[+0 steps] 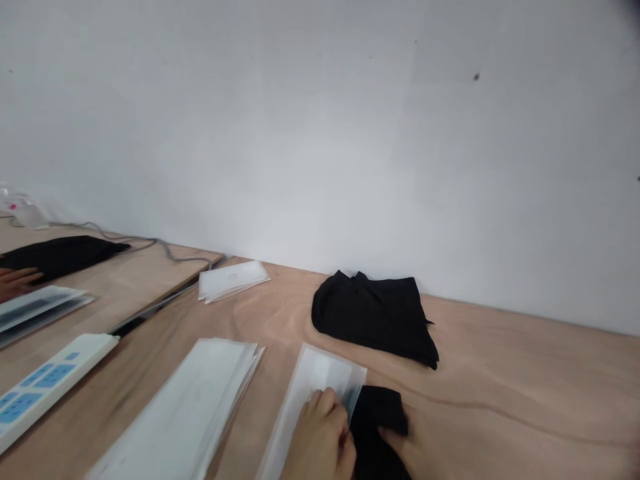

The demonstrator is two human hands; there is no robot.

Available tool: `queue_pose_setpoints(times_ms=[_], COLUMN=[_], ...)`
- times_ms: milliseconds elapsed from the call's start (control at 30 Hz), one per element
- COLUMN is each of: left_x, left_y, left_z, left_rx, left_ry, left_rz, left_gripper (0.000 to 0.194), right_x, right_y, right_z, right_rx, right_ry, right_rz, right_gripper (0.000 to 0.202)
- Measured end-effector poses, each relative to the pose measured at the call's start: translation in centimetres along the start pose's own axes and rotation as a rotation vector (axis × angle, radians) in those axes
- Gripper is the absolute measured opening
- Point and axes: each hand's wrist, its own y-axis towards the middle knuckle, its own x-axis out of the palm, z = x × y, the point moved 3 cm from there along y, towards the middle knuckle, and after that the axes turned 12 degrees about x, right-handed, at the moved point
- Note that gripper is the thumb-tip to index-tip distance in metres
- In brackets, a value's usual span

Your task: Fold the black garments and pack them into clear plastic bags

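Hand (323, 437) (left, curled) on plastic sleeve (325, 367), right hand (417, 445) gripping black cloth (376, 410)

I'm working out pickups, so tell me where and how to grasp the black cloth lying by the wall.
Probably pinch the black cloth at its near right corner, coming from the near side: it lies fairly flat, its far edge close to the wall, while that corner points away.

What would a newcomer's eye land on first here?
A black cloth stands out most, lying right of centre near the pale wall. Next is the white power strip with blue sockets at lower left. At the bottom, the left hand touches a clear sleeve, the right hand a second black cloth.
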Motion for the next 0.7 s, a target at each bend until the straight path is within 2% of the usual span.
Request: queue_pose_setpoints(times_ms=[133,300,533,700], left_x=[0.2,0.4,0.2,1.4], left_y=[0.3,0.7,1.0,1.3], left_z=[0.8,1.2,1.7,2.2], left_rx=[-0.012,-0.02,-0.03,0.024], left_ry=[0.091,0.117,0.021,-0.099], left_rz=[-0.052,-0.153,-0.1,-0.095], left_gripper=[0.012,0.012,0.011,0.014], right_x=[-0.4,0.6,2.3,5.8], right_y=[-0.1,-0.8,-1.7,-1.1], right_z=[0.6,1.4,0.6,0.0], right_rx=[0.078,0.144,0.092,0.075], right_ry=[0.199,0.274,0.325,0.313], right_rz=[0.091,0.128,-0.07,-0.161], right_gripper=[0.044,0.041,0.035,0.029])
